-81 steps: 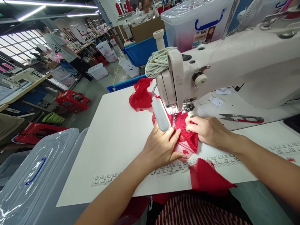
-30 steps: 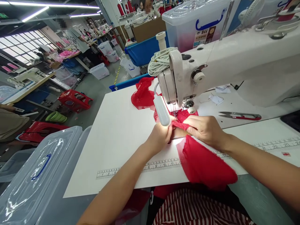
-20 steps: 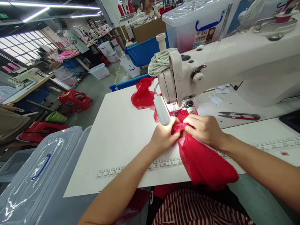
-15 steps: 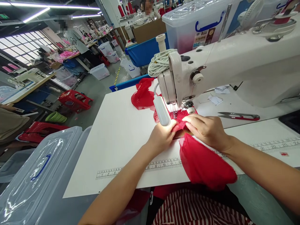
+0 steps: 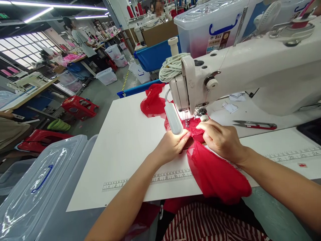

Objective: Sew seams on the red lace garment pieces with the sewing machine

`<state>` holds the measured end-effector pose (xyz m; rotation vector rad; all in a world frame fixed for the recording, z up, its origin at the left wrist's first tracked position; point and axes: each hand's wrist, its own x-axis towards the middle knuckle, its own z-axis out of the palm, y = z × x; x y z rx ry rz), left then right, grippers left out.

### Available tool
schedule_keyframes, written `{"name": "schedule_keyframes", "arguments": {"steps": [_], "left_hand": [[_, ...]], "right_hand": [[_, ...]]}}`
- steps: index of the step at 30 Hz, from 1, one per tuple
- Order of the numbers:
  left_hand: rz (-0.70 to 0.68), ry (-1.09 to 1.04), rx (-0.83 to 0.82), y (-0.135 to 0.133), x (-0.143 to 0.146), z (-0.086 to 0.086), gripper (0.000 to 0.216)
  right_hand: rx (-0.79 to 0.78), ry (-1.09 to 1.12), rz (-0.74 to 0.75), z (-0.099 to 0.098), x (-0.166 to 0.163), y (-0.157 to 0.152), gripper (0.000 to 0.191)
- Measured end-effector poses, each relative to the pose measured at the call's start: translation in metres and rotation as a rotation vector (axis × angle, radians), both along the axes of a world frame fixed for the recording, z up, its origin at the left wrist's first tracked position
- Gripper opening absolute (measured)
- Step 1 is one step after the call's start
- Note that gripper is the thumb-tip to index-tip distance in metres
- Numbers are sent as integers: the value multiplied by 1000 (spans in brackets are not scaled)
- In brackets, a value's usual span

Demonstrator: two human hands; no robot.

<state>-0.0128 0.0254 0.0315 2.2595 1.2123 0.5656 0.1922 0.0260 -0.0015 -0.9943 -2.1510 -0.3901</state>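
Observation:
Sheer red fabric runs under the presser foot of a white sewing machine and hangs over the table's front edge. My left hand pinches the cloth just left of the needle, its fingertips partly behind a white lamp. On the other side, my right hand has its fingers curled and closed on the fabric's right edge. Another bunch of the same red cloth lies behind the lamp.
Red-handled thread snips lie right of my right hand. A printed ruler runs along the front of the white table. A lidded clear plastic box stands at the left. Another person stands in the background.
My right hand has lifted slightly and curled its fingers more. The hanging red fabric has shifted a little left, and my left fingertips have moved slightly right.

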Motion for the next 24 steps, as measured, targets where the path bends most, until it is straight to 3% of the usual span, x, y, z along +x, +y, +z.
{"name": "schedule_keyframes", "arguments": {"steps": [3, 9, 15, 21, 24], "left_hand": [[-9, 11, 36, -1, 1, -1, 37], [-14, 63, 98, -4, 1, -1, 35], [-48, 109, 171, -6, 0, -5, 21], [112, 164, 424, -9, 11, -20, 17], [92, 211, 579, -11, 13, -24, 25]], "right_hand": [[-14, -100, 47, 0, -3, -3, 30], [68, -118, -77, 2, -15, -3, 15], [8, -26, -37, 0, -7, -5, 23], [-70, 13, 57, 1, -6, -6, 22], [-50, 34, 54, 1, -5, -7, 23]]}}
